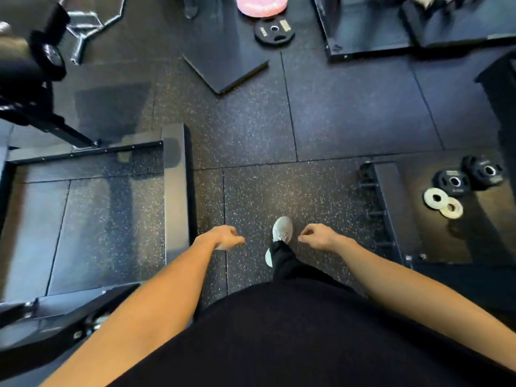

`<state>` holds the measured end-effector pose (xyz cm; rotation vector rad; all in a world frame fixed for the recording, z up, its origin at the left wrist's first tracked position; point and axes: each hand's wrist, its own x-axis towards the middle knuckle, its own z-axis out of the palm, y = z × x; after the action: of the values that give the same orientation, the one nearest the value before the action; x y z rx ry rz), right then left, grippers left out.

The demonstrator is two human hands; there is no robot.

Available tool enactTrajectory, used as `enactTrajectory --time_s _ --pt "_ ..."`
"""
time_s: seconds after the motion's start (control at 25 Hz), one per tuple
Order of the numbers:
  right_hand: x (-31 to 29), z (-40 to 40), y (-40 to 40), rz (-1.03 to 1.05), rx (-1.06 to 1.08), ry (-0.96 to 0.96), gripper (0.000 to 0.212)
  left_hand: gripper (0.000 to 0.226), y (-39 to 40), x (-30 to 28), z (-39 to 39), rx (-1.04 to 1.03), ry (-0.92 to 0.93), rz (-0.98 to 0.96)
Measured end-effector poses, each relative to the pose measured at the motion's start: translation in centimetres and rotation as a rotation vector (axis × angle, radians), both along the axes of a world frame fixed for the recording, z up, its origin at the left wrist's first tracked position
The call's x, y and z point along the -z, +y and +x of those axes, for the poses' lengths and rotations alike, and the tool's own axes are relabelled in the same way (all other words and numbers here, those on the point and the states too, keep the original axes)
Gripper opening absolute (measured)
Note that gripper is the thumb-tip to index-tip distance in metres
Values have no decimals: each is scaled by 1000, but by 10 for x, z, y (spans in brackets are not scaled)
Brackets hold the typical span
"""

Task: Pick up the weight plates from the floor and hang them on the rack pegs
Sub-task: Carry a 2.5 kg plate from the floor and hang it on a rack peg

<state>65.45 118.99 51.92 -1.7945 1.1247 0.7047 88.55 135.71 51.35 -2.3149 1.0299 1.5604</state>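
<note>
A pink weight plate (262,5) lies flat on the floor at the top middle, with a small black plate (274,32) just in front of it. At the right, two black plates (452,182) (484,171) and two small white plates (436,198) (451,208) lie on the floor beside a low black rack with short pegs (375,201). My left hand (224,237) and my right hand (317,236) hang in front of me with loosely curled fingers, holding nothing, far from every plate.
A black machine frame (176,191) stands on the left, and a loose rubber mat (226,65) lies ahead. More equipment bases (368,51) sit at the top right. My grey shoe (282,230) steps on the speckled rubber floor (251,129) between them.
</note>
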Motion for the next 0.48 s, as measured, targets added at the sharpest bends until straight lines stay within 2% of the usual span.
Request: enactTrajectory --time_s 0.24,0.48 --pt "-6 106 -170 -32 -98 30 32 59 -131 -21 88 -190 -13 -58" --pt "-6 210 -276 6 -149 19 33 46 -240 -21 185 -280 -8 -74"
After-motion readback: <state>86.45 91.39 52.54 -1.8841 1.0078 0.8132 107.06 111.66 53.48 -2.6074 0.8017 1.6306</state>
